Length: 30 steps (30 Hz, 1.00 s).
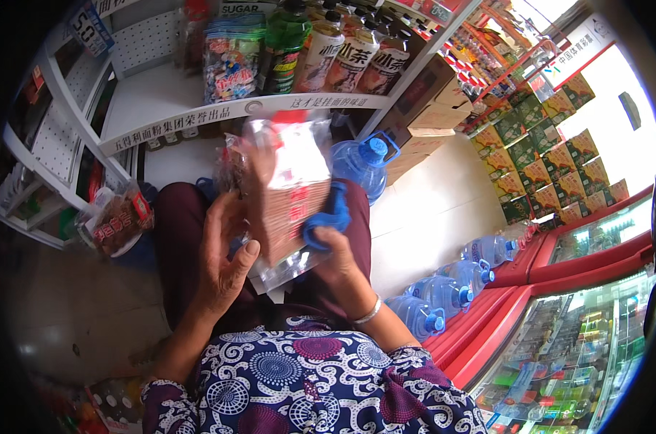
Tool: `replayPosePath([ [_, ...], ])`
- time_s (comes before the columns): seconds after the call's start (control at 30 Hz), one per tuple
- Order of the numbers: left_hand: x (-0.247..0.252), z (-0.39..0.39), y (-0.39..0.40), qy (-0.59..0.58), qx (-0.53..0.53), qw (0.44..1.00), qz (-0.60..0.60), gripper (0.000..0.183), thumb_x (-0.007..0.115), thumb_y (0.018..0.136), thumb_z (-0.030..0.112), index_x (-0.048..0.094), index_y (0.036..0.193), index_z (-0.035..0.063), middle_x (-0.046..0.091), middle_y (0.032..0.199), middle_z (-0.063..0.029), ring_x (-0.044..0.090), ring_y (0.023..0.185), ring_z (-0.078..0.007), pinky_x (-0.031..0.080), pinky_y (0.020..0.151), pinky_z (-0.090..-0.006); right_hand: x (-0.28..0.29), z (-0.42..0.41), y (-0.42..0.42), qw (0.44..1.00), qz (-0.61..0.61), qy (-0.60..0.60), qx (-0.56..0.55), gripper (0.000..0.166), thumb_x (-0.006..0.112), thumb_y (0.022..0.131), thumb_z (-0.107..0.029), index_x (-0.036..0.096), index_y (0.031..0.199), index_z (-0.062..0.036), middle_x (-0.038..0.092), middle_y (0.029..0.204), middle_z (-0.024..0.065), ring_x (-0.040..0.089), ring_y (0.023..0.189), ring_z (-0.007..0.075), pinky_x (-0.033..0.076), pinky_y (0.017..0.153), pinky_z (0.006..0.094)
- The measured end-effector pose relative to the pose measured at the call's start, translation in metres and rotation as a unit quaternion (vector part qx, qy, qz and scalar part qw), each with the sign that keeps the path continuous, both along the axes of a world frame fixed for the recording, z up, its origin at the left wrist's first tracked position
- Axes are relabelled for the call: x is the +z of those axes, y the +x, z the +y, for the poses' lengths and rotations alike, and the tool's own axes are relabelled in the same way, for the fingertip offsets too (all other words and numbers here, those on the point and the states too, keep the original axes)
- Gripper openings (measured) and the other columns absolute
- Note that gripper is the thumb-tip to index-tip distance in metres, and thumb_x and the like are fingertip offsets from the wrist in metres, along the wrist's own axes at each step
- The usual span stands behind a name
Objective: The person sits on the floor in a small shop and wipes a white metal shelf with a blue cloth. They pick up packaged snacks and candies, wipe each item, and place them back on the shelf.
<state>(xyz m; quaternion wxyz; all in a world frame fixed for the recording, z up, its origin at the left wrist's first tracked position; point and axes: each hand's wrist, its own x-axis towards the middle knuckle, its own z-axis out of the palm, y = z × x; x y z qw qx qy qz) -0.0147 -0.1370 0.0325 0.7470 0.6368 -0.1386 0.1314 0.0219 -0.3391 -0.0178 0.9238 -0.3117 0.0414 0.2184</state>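
A clear plastic packet (284,217) of stacked brown slices, with red writing and a red patch at its top, is tilted above my lap. Motion blurs it. My right hand (336,257) grips a blue cloth (334,211) against the packet's right side, thumb on the cloth. By the packet's lower left corner is my left hand (222,266), its thumb raised and its fingertips partly hidden behind the wrapping. Whether those fingers grip the packet is unclear. Another packet of brown food (116,225) sits to the left, beside my knee.
Ahead, a white metal shelf (160,103) bears a bag of wrapped sweets (233,65), a green bottle (285,51) and several tea bottles (355,57). A large water bottle (363,163) stands by my right knee. More water bottles (436,293) line the red freezers (501,309) at right.
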Motion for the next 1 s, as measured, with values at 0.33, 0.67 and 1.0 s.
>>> replayPosePath([
  [0.33,-0.072,0.039,-0.015,-0.131,0.043,0.958,0.251,0.029,0.057,0.093,0.023,0.052,0.114,0.0032,0.064,0.089,-0.0061,0.061,0.074,-0.0115,0.049,0.065,-0.0227,0.06,-0.154,0.088,0.86,-0.249,-0.27,-0.355,0.05,0.068,0.076,-0.001,0.048,0.122,-0.0045,0.058,0.112,0.0071,0.058,0.104,0.023,0.046,0.096,0.0364],
  [0.67,-0.1,0.035,-0.003,-0.132,-0.035,0.953,0.269,0.026,0.057,0.092,0.019,0.051,0.112,0.0038,0.064,0.089,-0.0081,0.063,0.075,-0.0148,0.049,0.067,-0.0256,-0.019,-0.194,0.205,0.685,-0.278,-0.446,-0.504,0.027,0.072,0.066,0.008,0.067,0.088,-0.0059,0.06,0.101,0.0008,0.058,0.093,0.0158,0.046,0.088,0.0291],
  [1.0,-0.116,0.026,0.002,-0.095,-0.078,0.947,0.298,0.027,0.059,0.091,0.019,0.053,0.111,0.0024,0.064,0.09,-0.0088,0.063,0.077,-0.015,0.05,0.069,-0.0258,-0.05,-0.244,0.227,0.705,-0.013,-0.584,-0.403,0.034,0.081,0.064,-0.007,0.071,0.097,-0.008,0.069,0.099,0.0059,0.064,0.091,0.0169,0.05,0.086,0.0303],
])
